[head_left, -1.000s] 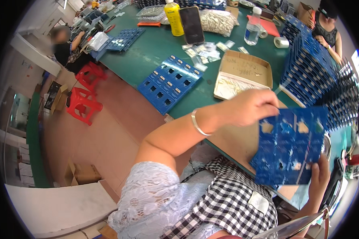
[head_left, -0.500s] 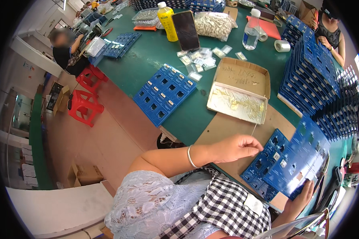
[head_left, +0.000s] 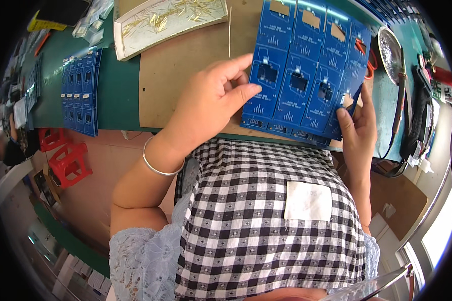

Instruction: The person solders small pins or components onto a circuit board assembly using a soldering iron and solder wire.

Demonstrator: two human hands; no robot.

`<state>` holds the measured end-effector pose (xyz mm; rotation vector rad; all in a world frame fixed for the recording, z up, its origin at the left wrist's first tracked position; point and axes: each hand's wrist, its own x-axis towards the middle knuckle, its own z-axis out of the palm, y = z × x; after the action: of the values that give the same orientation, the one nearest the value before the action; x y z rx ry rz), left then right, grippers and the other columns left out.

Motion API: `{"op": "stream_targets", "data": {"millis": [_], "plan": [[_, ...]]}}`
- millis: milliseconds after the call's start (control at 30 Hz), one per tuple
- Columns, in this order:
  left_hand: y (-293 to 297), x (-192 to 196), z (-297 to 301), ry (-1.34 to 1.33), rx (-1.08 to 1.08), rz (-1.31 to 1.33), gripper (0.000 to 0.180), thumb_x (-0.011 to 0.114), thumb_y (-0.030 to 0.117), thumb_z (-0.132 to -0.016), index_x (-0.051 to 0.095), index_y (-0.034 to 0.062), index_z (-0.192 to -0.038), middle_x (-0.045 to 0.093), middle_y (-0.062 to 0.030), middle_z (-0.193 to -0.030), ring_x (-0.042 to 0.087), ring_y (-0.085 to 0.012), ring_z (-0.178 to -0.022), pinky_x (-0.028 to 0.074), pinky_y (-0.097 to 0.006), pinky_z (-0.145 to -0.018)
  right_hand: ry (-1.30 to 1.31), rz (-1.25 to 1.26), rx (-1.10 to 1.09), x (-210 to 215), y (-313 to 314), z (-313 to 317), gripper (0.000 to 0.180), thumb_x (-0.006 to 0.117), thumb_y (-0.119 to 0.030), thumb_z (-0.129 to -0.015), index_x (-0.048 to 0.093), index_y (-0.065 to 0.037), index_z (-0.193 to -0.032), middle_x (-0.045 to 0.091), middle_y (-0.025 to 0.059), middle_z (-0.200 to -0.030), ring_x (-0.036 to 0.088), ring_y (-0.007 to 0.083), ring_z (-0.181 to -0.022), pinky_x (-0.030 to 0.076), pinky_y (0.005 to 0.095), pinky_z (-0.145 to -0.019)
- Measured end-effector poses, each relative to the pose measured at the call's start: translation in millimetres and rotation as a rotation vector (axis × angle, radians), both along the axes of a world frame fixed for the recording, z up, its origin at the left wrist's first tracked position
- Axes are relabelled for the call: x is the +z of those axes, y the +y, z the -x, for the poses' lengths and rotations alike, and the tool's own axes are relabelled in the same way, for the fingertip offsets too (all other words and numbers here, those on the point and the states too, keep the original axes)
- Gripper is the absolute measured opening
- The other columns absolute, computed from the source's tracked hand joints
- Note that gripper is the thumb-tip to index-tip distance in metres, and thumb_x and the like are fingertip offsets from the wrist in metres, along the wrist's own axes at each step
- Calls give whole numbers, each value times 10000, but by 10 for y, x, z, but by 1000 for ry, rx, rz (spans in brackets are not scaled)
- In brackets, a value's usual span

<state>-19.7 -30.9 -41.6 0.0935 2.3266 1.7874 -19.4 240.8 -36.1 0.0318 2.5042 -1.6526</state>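
Head view: left hand (head_left: 213, 103) half curled, thumb and fingertips pinching left edge of blue circuit panel (head_left: 306, 75). Right hand (head_left: 357, 128) clamped on panel's lower right corner. Panel tilted, long axis running left-right over brown mat (head_left: 186, 65) on green surface (head_left: 118, 85), between both hands.

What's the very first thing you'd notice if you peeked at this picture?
The big blue circuit board panel in the middle top grabs the eye, held between the left hand and the right hand over a brown board. Next, the black-and-white checked apron fills the bottom. At the top left sits a shallow tray of thin gold pins.
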Motion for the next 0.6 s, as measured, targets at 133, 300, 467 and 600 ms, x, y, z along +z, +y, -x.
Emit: {"op": "stream_targets", "data": {"millis": [133,300,467,600], "plan": [[4,-47,-120,58,0,109,533,698,18,-822,538,41,-1330,498,23,-775,416,-46,-614,402,-202,-574,-71,25,-141,-41,-14,-240,681,643,-21,-885,290,-8,-1469,638,47,-872,536,44,-757,418,168,-692],[-26,-132,-141,176,-35,161,525,706,20,-813,543,30,-1312,517,-10,-776,433,-72,-599,413,-220,-571,-37,-169,-68,-96,48,-295,715,669,-11,-853,312,-36,-1472,421,-32,-685,372,54,-632,335,196,-571],[-2,-97,-172,190,-54,251,530,706,21,-810,540,36,-1312,531,-35,-779,464,-96,-597,429,-241,-575,-8,-356,-34,-91,79,-292,748,700,-40,-824,322,-44,-1470,314,-31,-633,323,72,-589,298,223,-528],[19,-94,-189,194,-44,312,577,723,53,-794,520,49,-1335,534,-46,-782,498,-134,-618,450,-271,-586,7,-415,6,-77,97,-290,749,715,-68,-813,339,-39,-1460,355,-2,-625,355,84,-582,311,231,-524]]}}
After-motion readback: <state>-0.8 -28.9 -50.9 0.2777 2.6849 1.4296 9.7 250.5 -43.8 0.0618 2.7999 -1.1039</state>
